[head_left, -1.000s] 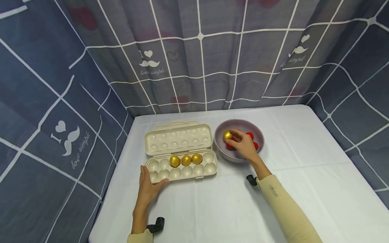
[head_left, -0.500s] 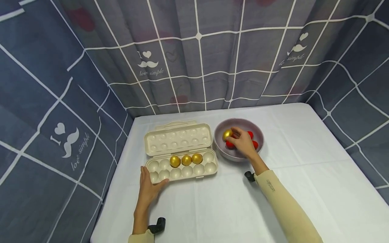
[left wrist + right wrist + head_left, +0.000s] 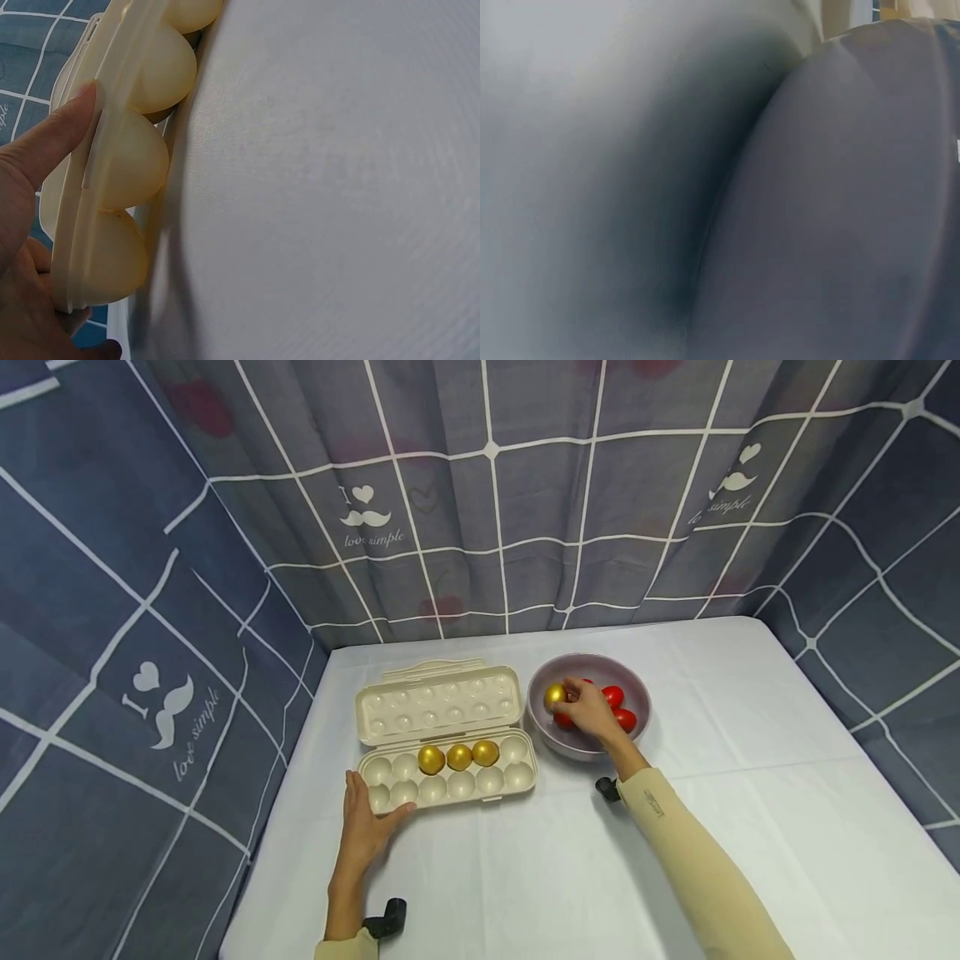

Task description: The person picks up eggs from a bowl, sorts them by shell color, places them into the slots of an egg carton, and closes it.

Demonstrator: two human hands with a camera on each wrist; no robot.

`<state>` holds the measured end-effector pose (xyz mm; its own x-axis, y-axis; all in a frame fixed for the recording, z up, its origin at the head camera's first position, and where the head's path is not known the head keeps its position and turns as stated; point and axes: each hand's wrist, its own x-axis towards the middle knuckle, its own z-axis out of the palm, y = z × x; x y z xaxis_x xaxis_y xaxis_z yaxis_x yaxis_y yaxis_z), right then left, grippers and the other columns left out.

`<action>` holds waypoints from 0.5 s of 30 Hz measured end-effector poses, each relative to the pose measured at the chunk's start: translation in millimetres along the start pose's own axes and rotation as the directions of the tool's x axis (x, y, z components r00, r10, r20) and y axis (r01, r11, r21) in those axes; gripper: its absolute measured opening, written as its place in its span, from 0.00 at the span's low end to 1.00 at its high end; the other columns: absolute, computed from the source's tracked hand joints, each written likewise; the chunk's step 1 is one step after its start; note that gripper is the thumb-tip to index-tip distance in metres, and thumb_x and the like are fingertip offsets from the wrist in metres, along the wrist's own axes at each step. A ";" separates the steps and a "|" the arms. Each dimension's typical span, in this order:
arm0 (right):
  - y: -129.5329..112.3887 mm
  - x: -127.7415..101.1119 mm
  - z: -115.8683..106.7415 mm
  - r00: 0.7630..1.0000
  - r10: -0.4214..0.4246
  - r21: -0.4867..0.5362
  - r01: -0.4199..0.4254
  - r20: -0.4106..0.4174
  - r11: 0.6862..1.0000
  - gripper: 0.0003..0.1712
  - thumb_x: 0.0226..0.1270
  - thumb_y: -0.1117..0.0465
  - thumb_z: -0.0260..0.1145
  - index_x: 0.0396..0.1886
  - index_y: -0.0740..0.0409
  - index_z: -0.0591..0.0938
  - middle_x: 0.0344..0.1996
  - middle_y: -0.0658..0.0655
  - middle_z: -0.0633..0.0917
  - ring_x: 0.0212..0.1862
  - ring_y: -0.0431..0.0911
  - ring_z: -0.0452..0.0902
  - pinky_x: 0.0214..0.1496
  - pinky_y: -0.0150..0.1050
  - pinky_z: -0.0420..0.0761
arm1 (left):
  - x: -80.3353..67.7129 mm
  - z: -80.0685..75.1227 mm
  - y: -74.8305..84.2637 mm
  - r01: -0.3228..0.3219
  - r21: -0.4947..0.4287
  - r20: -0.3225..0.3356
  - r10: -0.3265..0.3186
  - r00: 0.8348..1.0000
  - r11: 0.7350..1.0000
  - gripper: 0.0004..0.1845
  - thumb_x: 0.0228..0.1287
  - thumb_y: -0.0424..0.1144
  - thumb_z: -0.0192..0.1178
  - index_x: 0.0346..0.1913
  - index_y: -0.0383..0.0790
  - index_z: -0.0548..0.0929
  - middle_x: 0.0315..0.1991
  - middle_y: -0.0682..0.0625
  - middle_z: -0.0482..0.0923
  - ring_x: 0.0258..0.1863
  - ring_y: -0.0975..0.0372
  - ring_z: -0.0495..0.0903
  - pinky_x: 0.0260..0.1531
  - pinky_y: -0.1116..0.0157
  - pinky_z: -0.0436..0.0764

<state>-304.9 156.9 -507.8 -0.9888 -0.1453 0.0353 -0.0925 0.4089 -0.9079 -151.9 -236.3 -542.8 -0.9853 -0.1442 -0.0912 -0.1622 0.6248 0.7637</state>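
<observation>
A cream plastic egg carton (image 3: 517, 781) lies with its lid folded back. In its rear row sit three golden eggs (image 3: 460, 757). My left hand (image 3: 364, 828) grips the carton's left end; the left wrist view shows the thumb on the rim of the carton (image 3: 120, 150) and fingers around its end. Right of it stands a mauve bowl (image 3: 573, 748) with several red eggs (image 3: 624, 719). Over the bowl's left side, my right hand (image 3: 592, 712) pinches another golden egg (image 3: 555, 695). The right wrist view shows only the bowl's outer wall (image 3: 817, 202), not the hand.
Everything stands on a table (image 3: 525, 877) with a white cloth. Dark checked curtains (image 3: 450, 585) hang close behind and at both sides. The carton's open lid (image 3: 438, 703) lies to the rear, its right end near the bowl.
My right hand has shifted slightly left inside the bowl with the golden egg, and more of the red eggs shows. The left hand stays at the carton.
</observation>
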 end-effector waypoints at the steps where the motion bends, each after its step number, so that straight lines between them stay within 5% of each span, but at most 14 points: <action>1: 0.6 0.9 0.8 1.000 -0.007 -0.015 0.007 0.017 1.000 0.38 0.62 0.68 0.70 0.68 0.79 0.65 0.65 0.75 0.70 0.65 0.65 0.69 0.67 0.54 0.68 | 0.1 0.2 0.0 -0.001 -0.001 -0.001 0.001 1.000 1.000 0.69 0.54 0.55 0.73 0.75 0.28 0.29 0.76 0.34 0.20 0.75 0.43 0.25 0.72 0.45 0.37; 15: 1.7 3.7 14.1 0.984 -0.068 -0.249 0.107 0.162 0.963 0.32 0.58 0.69 0.70 0.62 0.76 0.74 0.56 0.70 0.79 0.52 0.59 0.75 0.63 0.53 0.71 | 0.5 0.6 -2.1 -0.031 0.008 -0.015 0.031 0.999 0.999 0.68 0.54 0.53 0.74 0.74 0.24 0.31 0.76 0.31 0.22 0.75 0.42 0.26 0.72 0.45 0.38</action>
<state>-307.0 144.4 -515.2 -0.9480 -0.3170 0.0287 -0.2245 0.6020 -0.7663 -152.1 -237.1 -544.8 -0.9890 -0.1364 -0.0578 -0.1320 0.6348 0.7613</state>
